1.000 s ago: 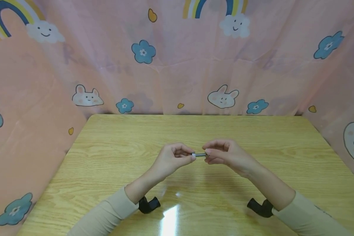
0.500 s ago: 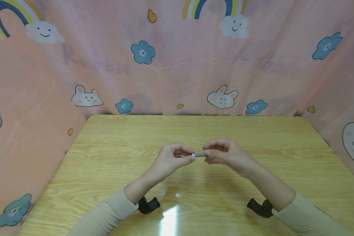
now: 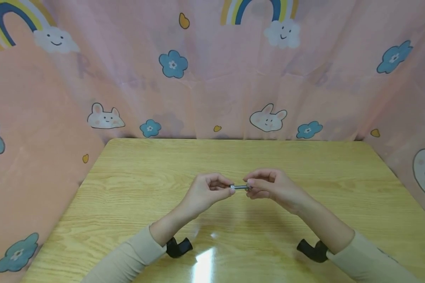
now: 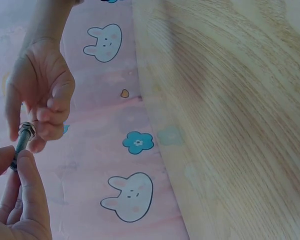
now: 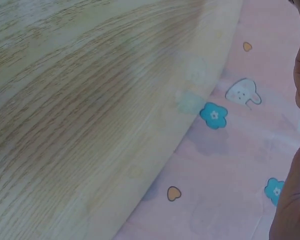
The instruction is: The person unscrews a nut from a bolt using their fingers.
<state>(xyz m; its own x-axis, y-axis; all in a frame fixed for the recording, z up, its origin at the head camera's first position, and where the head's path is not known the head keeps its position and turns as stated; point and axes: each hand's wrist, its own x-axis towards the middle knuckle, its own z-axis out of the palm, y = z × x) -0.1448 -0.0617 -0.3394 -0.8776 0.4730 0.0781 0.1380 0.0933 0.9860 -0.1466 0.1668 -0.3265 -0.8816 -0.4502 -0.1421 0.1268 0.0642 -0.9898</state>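
Bolt (image 3: 240, 187), held above the table (image 3: 134, 165), spans the gap between my hands. My left hand (image 3: 205, 193) pinches its left end. At its right end, a hex piece (image 4: 28, 129) sits by my right hand's (image 3: 279, 189) bent fingers; whether they grip it, I cannot tell.

Both forearms (image 3: 167, 225) slant inward, the left hand (image 3: 206, 192) pinching, the right hand (image 3: 277, 189) facing it with curled fingers (image 4: 52, 116).

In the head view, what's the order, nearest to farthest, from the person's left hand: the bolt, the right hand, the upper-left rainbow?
From the left hand:
1. Bolt, held by it.
2. Right hand, at the bolt's other end.
3. Rainbow, top left on the pink cloth.
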